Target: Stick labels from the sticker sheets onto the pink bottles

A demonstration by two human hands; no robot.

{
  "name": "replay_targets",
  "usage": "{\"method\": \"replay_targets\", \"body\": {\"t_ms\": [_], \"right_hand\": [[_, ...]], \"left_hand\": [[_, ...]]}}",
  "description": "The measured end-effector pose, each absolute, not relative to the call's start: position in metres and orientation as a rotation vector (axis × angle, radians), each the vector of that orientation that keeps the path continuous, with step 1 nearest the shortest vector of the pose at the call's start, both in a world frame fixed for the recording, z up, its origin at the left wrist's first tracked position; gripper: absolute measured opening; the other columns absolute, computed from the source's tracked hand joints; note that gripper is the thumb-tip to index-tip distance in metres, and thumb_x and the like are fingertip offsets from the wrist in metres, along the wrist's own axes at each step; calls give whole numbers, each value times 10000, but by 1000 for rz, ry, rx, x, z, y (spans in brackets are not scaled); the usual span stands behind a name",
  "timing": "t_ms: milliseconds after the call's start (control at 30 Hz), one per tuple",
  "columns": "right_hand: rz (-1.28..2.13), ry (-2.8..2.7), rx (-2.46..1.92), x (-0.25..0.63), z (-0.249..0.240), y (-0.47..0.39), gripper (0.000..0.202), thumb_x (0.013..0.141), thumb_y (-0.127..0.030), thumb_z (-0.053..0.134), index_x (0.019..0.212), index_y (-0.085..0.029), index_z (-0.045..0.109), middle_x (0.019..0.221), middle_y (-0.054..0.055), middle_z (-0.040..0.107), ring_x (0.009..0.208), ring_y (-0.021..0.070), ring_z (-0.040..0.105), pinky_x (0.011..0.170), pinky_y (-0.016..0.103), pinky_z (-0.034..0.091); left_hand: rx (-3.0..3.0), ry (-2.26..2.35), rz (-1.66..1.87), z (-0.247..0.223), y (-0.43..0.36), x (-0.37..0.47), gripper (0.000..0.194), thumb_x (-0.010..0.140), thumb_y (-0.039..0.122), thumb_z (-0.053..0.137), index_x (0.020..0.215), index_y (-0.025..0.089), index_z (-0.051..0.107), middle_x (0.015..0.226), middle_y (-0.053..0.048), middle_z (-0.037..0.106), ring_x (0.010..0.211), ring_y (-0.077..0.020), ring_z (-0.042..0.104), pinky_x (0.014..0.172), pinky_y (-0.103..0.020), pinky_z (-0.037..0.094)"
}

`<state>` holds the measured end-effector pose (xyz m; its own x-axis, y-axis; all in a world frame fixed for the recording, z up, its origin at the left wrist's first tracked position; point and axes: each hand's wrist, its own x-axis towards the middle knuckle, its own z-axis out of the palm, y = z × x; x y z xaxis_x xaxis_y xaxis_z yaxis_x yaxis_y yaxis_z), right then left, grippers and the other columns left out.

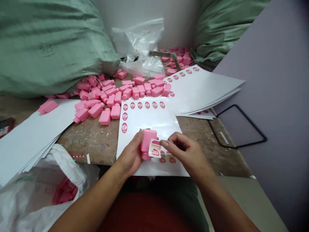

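Low over the table's front edge, my left hand [132, 153] is closed around a small pink bottle [146, 141], its neck pointing toward me. My right hand [184, 149] pinches the edge of a printed label [154, 149] between thumb and forefinger. That label lies over the right side of the bottle; whether it sticks there I cannot tell. Under both hands is a white sticker sheet [145, 117] with oval pink stickers along its top and left edges. A few more printed labels [172, 159] show on the sheet beneath my right hand.
Many pink bottles [111, 91] lie heaped behind the sheet. More sheets are stacked at right [205, 87] and left [31, 135]. Large green sacks [53, 48] stand behind. An open white bag [29, 196] holding pink pieces is at lower left; a black wire frame [238, 146] sits right.
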<state>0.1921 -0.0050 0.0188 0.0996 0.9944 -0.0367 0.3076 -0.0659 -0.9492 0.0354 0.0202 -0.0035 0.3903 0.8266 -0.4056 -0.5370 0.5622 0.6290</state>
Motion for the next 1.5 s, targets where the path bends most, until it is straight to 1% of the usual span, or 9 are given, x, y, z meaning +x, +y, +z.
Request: {"method": "replay_targets", "body": {"t_ms": [267, 600, 667, 767, 867, 1033, 1200, 1367, 1500], "right_hand": [[915, -1391, -1524, 192, 16, -2, 347, 749, -419, 647, 565, -213, 436, 537, -57, 382, 510, 94, 360, 479, 235, 305], [892, -1444, -1579, 193, 11, 0, 359, 763, -448, 639, 572, -212, 447, 528, -62, 390, 500, 95, 374, 485, 243, 316], [882, -1453, -1593, 193, 10, -1, 354, 771, -455, 634, 584, -212, 457, 536, -60, 403, 504, 98, 388, 488, 244, 321], [803, -1505, -1630, 194, 8, -2, 338, 789, -458, 621, 604, -216, 474, 525, -58, 419, 496, 103, 403, 486, 244, 324], [571, -1619, -1669, 197, 8, -4, 313, 811, -450, 602, 623, -218, 511, 519, -43, 473, 490, 109, 423, 502, 254, 326], [375, -1572, -1678, 198, 9, -8, 311, 841, -484, 559, 677, -222, 524, 568, -23, 523, 513, 125, 453, 530, 265, 346], [436, -1662, -1547, 184, 6, -6, 252, 760, -458, 642, 762, -222, 557, 665, -3, 583, 601, 156, 526, 591, 282, 391], [439, -1464, -1567, 187, -5, 0, 232, 775, -431, 657, 836, -222, 578, 657, -23, 547, 605, 146, 492, 592, 279, 391], [586, -1402, -1538, 194, -10, -1, 249, 771, -443, 672, 820, -220, 573, 656, -37, 504, 597, 133, 459, 573, 273, 374]], "left_hand": [[372, 707, 820, 2, 12, 37, 517, 881, 585, 459, 1116, 152, 615, 988, -118, 685, 901, -237, 674, 791, -355, 528], [434, 673, 829, 1, 10, 38, 538, 827, 616, 534, 1041, 135, 645, 957, -119, 669, 881, -229, 647, 755, -334, 523], [460, 685, 837, 1, 8, 37, 476, 811, 564, 601, 1036, 146, 642, 952, -98, 658, 855, -208, 633, 733, -315, 517], [523, 731, 835, 1, 5, 35, 355, 770, 335, 722, 1074, 179, 624, 975, -54, 640, 846, -160, 609, 757, -281, 495], [570, 757, 821, 1, 4, 33, 393, 736, 203, 734, 1106, 184, 605, 1013, -59, 637, 875, -159, 607, 793, -289, 481], [595, 795, 741, 3, 2, 32, 443, 678, 174, 763, 1083, 169, 584, 1017, -94, 646, 881, -200, 639, 749, -302, 475], [618, 788, 705, 5, -4, 32, 496, 627, 105, 773, 1070, 180, 563, 960, -42, 630, 809, -137, 615, 708, -254, 479], [602, 798, 617, 9, -8, 22, 575, 632, 117, 772, 1150, 178, 529, 1078, -111, 649, 936, -205, 651, 741, -272, 495], [742, 1051, 618, 20, -26, -35, 638, 639, 189, 787, 1208, 231, 502, 1173, -116, 638, 1017, -244, 644, 806, -307, 502]]}}
